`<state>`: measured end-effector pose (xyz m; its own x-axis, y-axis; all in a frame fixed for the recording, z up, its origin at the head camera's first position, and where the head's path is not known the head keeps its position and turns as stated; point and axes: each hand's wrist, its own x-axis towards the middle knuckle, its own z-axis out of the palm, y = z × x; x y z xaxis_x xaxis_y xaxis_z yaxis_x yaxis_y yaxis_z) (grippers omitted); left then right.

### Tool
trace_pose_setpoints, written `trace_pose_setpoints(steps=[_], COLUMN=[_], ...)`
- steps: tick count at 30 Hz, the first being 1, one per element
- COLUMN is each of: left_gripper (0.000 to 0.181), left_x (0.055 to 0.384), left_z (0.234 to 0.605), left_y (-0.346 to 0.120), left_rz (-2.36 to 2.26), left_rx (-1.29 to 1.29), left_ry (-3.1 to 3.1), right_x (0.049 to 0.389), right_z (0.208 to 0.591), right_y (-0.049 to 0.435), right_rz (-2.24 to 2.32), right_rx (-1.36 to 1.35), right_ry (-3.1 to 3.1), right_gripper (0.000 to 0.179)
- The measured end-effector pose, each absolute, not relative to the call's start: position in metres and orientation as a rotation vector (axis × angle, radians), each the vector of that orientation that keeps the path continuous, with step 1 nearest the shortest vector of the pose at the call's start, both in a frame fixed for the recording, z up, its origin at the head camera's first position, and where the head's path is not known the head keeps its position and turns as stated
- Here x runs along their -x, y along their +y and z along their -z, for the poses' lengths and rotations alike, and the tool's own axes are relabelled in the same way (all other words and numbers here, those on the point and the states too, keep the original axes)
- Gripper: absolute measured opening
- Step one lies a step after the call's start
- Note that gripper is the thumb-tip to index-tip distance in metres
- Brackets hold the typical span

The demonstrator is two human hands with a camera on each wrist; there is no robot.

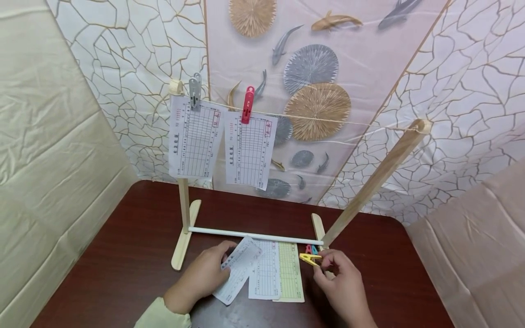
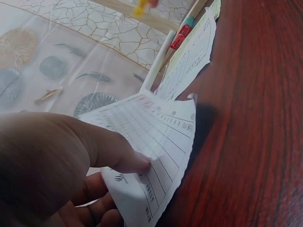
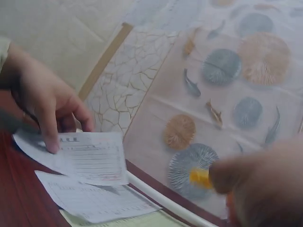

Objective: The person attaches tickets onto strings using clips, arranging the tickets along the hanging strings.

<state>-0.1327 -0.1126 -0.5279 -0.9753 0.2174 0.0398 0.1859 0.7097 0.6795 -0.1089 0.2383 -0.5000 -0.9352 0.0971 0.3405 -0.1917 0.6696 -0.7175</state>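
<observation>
A white printed receipt slip (image 1: 239, 272) is pinched between the thumb and fingers of my left hand (image 1: 207, 274), raised off the table at one end. My right hand (image 1: 343, 283) pinches a yellow clothespin (image 1: 310, 259) to the right of the paper slips. Between the hands, a second white slip (image 1: 264, 275) lies on the table, overlapping a pale green slip (image 1: 290, 273). In the left wrist view my thumb (image 2: 128, 156) presses on the printed face of the held slip. The right wrist view shows the yellow clothespin (image 3: 200, 178) blurred at my fingertips.
A wooden stand with a white bottom rod (image 1: 254, 235) carries a string (image 1: 320, 119). Two slips hang there, one under a grey clothespin (image 1: 195, 91), one under a red clothespin (image 1: 248, 105). Red and blue clothespins (image 1: 311, 249) lie by the right wooden post (image 1: 373, 184).
</observation>
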Motion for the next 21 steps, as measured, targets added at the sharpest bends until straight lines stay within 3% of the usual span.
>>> trace_pose_setpoints(steps=[7,21], left_gripper=[0.033,0.018], left_x=[0.134,0.138], left_z=[0.525,0.509], left_y=[-0.113,-0.119], left_rz=[-1.111,-1.477], left_rx=[-0.29,-0.189], left_ry=[2.91,2.838], right_x=[0.11,0.114], right_z=[0.514,0.525], right_y=[0.234,0.239], right_rz=[-2.037,-2.348], right_rx=[-0.245,-0.419], right_ry=[-2.105,-1.934], right_gripper=[0.029,0.037])
